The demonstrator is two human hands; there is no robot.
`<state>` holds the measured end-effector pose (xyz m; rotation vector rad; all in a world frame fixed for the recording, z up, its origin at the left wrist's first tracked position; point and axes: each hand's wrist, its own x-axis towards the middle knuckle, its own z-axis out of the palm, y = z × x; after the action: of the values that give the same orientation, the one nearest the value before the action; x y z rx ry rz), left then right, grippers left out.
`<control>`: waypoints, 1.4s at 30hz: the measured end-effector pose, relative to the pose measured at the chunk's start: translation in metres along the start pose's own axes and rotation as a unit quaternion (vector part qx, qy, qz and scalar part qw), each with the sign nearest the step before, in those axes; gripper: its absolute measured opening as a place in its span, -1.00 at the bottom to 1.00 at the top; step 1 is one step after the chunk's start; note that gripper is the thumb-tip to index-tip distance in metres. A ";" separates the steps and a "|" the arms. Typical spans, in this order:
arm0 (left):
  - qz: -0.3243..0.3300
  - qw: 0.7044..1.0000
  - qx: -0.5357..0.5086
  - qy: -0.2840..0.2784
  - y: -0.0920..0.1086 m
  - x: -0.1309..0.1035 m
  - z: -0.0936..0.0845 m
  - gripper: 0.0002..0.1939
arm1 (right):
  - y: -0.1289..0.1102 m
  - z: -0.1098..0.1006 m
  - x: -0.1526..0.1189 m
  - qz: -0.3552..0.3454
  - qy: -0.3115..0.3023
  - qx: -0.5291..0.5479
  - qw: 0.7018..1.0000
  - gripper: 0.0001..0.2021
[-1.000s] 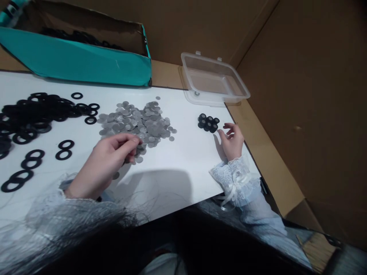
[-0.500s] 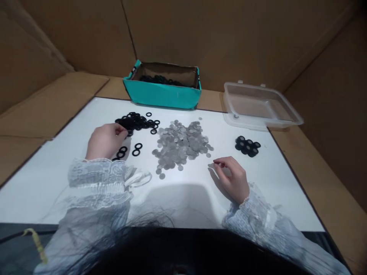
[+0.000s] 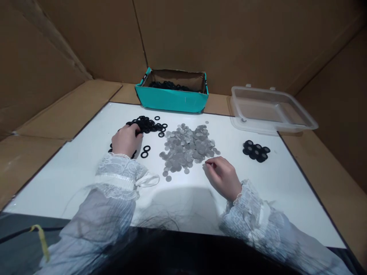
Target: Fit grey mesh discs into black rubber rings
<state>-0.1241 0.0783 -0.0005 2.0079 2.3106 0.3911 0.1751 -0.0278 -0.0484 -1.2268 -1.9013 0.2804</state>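
Note:
My left hand point(image 3: 126, 140) reaches to the near left side of a heap of black rings point(image 3: 147, 124). Its fingers are bent down among the rings, and whatever lies between the fingertips is hidden. Two black rings point(image 3: 145, 151) lie flat just right of this hand, and others are partly covered by it. My right hand point(image 3: 224, 176) is closed in a pinch close to the near right edge of a spread pile of thin grey discs point(image 3: 187, 147). Anything in that pinch is too small to make out.
At the back stands a turquoise box point(image 3: 172, 100) with more black rings inside. A clear plastic container point(image 3: 272, 109) sits at the back right. Black rings with grey centres point(image 3: 256, 151) form a cluster at right. Cardboard walls point(image 3: 223, 42) surround the white board point(image 3: 86, 179).
The view has shifted slightly, moving the scene to the right. My left hand has moved right and further onto the ring heap. My right hand has moved left, nearer the discs, still pinched.

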 end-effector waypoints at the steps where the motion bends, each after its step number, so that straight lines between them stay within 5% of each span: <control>1: 0.003 1.000 -0.002 0.008 0.000 0.001 0.002 -0.81 | 0.000 -0.001 0.000 0.009 0.001 0.002 1.000 -0.89; 5: -0.005 0.997 -0.014 0.073 -0.002 0.003 0.002 -0.78 | 0.001 -0.002 -0.002 0.055 0.005 0.009 0.998 -0.88; 8: 0.014 0.979 -0.140 0.151 0.007 -0.003 -0.001 -0.79 | 0.000 -0.001 -0.001 0.080 0.014 0.031 0.996 -0.88; 10: 0.042 0.956 -0.247 0.153 0.022 -0.015 -0.002 -0.81 | -0.003 0.001 0.000 0.105 0.016 0.068 0.992 -0.89; 13: 0.107 0.943 -0.310 0.056 0.055 -0.044 0.001 -0.79 | -0.011 0.007 0.004 0.158 -0.001 0.156 0.975 -0.85; 16: 0.170 0.874 -0.428 -0.156 0.085 -0.076 0.007 -0.77 | -0.020 0.013 0.007 0.204 -0.024 0.238 0.949 -0.79; 18: 0.191 0.850 -0.440 -0.220 0.094 -0.089 0.010 -0.79 | -0.023 0.016 0.008 0.225 -0.031 0.268 0.936 -0.84; 20: 0.227 0.856 -0.411 -0.216 0.094 -0.091 0.014 -0.78 | -0.022 0.017 0.008 0.245 -0.029 0.282 0.927 -0.87; 26: 0.214 0.961 -0.177 0.001 0.070 -0.054 0.029 -0.75 | -0.018 0.014 0.009 0.316 -0.028 0.308 0.897 -0.81; 42: 0.211 0.970 -0.116 -0.016 0.064 -0.034 0.042 -0.80 | -0.019 0.014 0.008 0.329 -0.049 0.309 0.891 -0.79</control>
<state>-0.0487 0.0596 -0.0312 2.3449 1.7087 0.6111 0.1504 -0.0270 -0.0418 -1.3617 -1.2360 1.2245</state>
